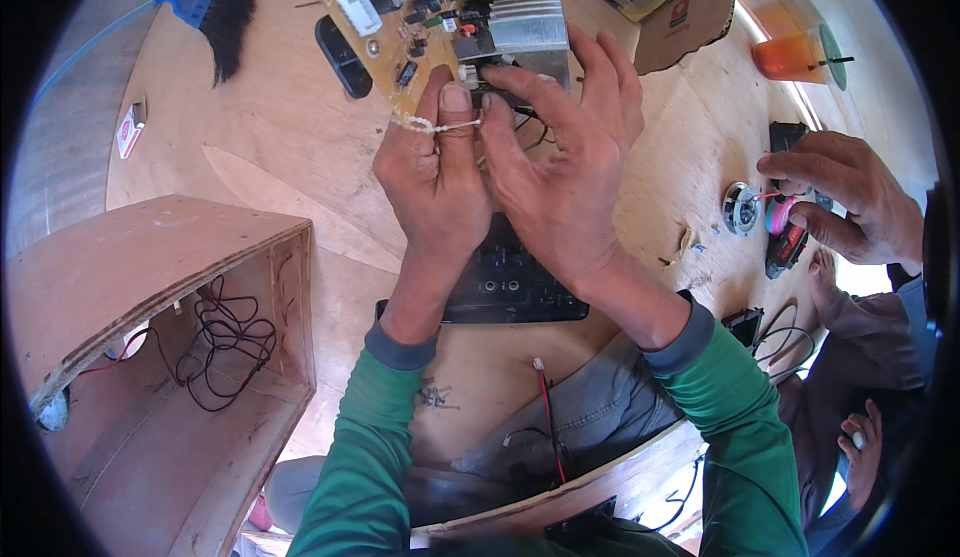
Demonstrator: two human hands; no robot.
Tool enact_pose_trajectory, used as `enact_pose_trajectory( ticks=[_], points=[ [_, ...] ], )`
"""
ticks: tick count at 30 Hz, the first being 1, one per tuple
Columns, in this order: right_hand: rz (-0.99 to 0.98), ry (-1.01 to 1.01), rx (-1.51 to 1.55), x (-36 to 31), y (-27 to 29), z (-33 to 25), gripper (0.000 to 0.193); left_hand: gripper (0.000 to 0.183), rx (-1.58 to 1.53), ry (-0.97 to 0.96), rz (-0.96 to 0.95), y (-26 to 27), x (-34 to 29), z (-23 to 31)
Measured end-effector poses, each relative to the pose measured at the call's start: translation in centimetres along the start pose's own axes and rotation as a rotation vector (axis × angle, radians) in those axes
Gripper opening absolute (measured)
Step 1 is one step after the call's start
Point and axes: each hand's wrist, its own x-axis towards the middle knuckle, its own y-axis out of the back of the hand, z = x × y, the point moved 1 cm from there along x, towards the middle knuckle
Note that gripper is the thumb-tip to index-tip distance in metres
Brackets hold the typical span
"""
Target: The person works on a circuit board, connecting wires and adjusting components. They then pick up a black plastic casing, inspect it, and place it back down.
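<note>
Two bare hands work at a tan circuit board (402,95) in the head view, raised at the upper middle over a plywood surface (340,172). The left hand (437,182) grips the board's near edge between thumb and fingers, where a white knotted strand (430,127) hangs. The right hand (565,162) is partly curled, its index finger and thumb close together at the board's near right corner, just below the finned metal heat sink (528,22); whether they pinch something is hidden. Nearer the person than the board lie a black panel (515,292) with two round holes and a small pile of screws (437,394). Left of the board and nearer the person stands an open wooden box (170,227) holding a tangled black cable (225,342). Well right of the board, a co-worker's hand (850,192) is bent above a pink roll (779,215), beside a small round speaker (741,209). Farther right and beyond sits a lidded cup (790,60) of orange drink.
</note>
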Motion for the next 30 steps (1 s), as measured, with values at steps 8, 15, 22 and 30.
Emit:
enact_pose_trajectory(
  ticks=[8,15,22,30],
  points=[
    [-0.006,-0.022,0.009,0.7,-0.2,0.2,0.020,0.034,-0.025,-0.008,-0.012,-0.1,0.0,0.4],
    [-0.049,-0.095,0.084,1.1,0.2,-0.1,0.016,0.027,0.018,-0.036,-0.046,0.0,0.0,0.6],
    [-0.066,-0.232,0.291,1.1,-0.1,-0.4,0.014,0.026,0.134,-0.194,-0.029,0.0,-0.3,-0.1],
    [-0.015,-0.271,0.289,0.9,0.0,-1.0,0.012,0.029,0.191,-0.222,-0.041,0.2,-0.4,-0.1]
  ],
)
